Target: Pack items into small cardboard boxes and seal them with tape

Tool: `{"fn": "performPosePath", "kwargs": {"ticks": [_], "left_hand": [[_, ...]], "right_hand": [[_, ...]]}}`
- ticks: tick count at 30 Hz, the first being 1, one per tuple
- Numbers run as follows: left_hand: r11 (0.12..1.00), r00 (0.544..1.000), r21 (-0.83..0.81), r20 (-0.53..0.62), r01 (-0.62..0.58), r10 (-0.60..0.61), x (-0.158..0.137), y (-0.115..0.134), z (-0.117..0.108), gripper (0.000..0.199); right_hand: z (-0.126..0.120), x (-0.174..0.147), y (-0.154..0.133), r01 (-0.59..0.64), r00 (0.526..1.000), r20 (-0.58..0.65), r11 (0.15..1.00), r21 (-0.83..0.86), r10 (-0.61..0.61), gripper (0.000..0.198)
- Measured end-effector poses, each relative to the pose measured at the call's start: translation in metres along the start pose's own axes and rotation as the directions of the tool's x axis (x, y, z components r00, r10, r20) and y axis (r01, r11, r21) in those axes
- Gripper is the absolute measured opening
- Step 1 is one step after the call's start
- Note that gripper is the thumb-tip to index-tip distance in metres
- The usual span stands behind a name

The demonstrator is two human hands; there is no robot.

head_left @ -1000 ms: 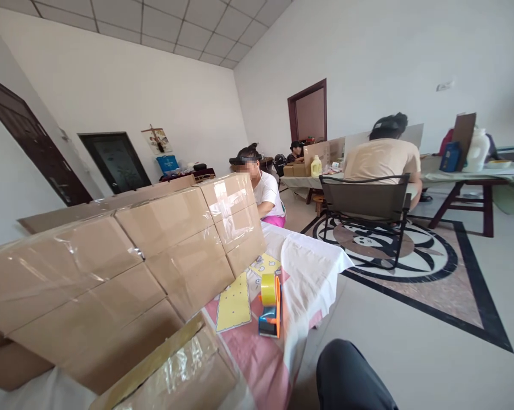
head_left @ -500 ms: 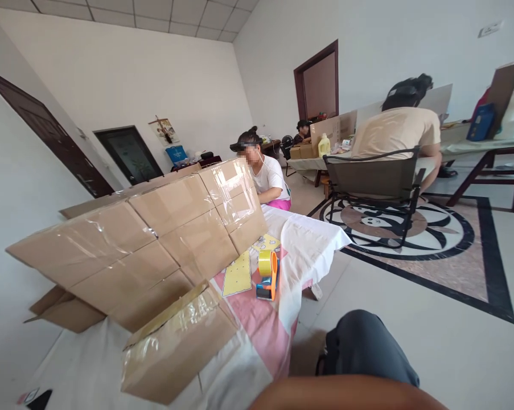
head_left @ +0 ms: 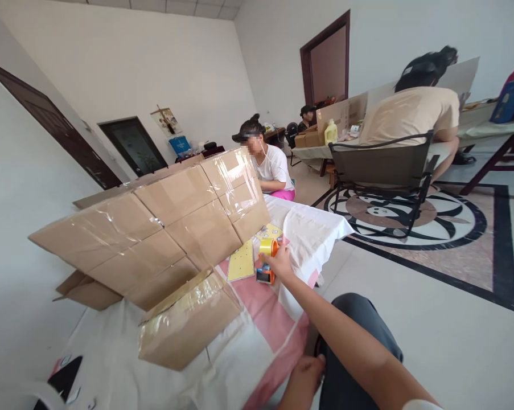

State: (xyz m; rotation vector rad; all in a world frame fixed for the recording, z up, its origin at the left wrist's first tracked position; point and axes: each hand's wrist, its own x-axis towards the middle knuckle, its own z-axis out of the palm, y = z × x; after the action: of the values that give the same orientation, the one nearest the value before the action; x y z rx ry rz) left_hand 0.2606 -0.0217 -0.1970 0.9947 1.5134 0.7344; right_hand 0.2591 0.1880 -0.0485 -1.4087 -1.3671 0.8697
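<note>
My right hand point(head_left: 279, 263) reaches out over the table with its thumb and fingers around an orange and blue tape dispenser point(head_left: 265, 275). The dispenser carries a roll of yellow tape point(head_left: 266, 246) and stands on the cloth. Low in the view, beside my dark-clad knee, is my left hand point(head_left: 304, 377) with its fingers curled in; whatever may be inside them is hidden. A closed cardboard box point(head_left: 192, 319) with clear tape on it lies on the table left of the dispenser.
Behind the box rises a wall of taped cardboard point(head_left: 184, 222). A yellow patterned sheet point(head_left: 241, 263) lies by the dispenser on the pink and white tablecloth point(head_left: 269, 319). A person in white point(head_left: 274, 168) sits beyond; another sits in a folding chair point(head_left: 380, 168) at right.
My right hand has come forward to the tape dispenser and closed around it. My left hand has come into view by the knee. The camera view has shifted slightly.
</note>
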Motion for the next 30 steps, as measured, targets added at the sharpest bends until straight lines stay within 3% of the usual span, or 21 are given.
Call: {"fn": "performPosePath", "kwargs": {"ticks": [3, 5, 8, 10, 13, 16, 19, 21, 23, 25, 28, 30], "left_hand": [[0.998, 0.998, 0.014, 0.019, -0.068, 0.067, -0.017, -0.002, 0.02, 0.08], [0.992, 0.992, 0.027, 0.005, -0.127, 0.127, -0.029, 0.004, 0.021, 0.079], [0.976, 0.977, 0.038, 0.013, -0.213, 0.213, -0.047, 0.022, 0.008, 0.075], [0.938, 0.942, 0.092, 0.039, -0.334, 0.332, -0.058, 0.042, -0.009, 0.07], [0.825, 0.849, 0.215, 0.047, -0.523, 0.526, -0.068, 0.08, -0.043, 0.059], [0.782, 0.764, 0.298, -0.202, -0.547, 0.612, -0.065, 0.124, -0.085, 0.051], [0.778, 0.581, 0.362, -0.52, -0.514, 0.626, -0.05, 0.161, -0.124, 0.045], [0.775, 0.517, 0.374, -0.588, -0.509, 0.622, -0.038, 0.18, -0.143, 0.03], [0.778, 0.489, 0.401, -0.613, -0.484, 0.621, -0.026, 0.193, -0.154, 0.019], [0.789, 0.529, 0.404, -0.589, -0.463, 0.611, -0.016, 0.202, -0.158, 0.024], [0.833, 0.688, 0.326, -0.469, -0.448, 0.554, -0.006, 0.207, -0.156, 0.022], [0.859, 0.763, 0.266, -0.396, -0.437, 0.511, -0.003, 0.207, -0.152, 0.024]], "right_hand": [[0.01, 0.002, 0.012, 0.009, 0.999, 0.036, 0.998, 0.068, -0.012, 0.032], [0.016, 0.003, 0.017, 0.057, 0.992, 0.105, 0.995, 0.076, -0.065, 0.027], [0.019, 0.008, 0.023, 0.174, 0.955, 0.238, 0.984, 0.039, -0.179, 0.023], [0.02, 0.012, 0.026, 0.265, 0.922, 0.298, 0.964, -0.024, -0.247, 0.022], [0.02, 0.015, 0.027, 0.321, 0.896, 0.331, 0.947, -0.024, -0.296, 0.019], [0.019, 0.012, 0.018, 0.309, 0.888, 0.327, 0.946, 0.099, -0.324, 0.014], [0.012, 0.004, 0.001, 0.328, 0.893, 0.232, 0.911, 0.25, -0.385, 0.011], [0.004, -0.002, -0.012, 0.371, 0.887, 0.155, 0.871, 0.322, -0.435, 0.011], [-0.005, -0.008, -0.022, 0.428, 0.858, 0.131, 0.833, 0.35, -0.496, 0.011], [-0.014, -0.014, -0.029, 0.491, 0.809, 0.144, 0.789, 0.369, -0.57, 0.012], [-0.025, -0.02, -0.031, 0.537, 0.76, 0.128, 0.727, 0.427, -0.637, 0.014], [-0.03, -0.022, -0.029, 0.551, 0.744, 0.11, 0.699, 0.456, -0.659, 0.012]]}}
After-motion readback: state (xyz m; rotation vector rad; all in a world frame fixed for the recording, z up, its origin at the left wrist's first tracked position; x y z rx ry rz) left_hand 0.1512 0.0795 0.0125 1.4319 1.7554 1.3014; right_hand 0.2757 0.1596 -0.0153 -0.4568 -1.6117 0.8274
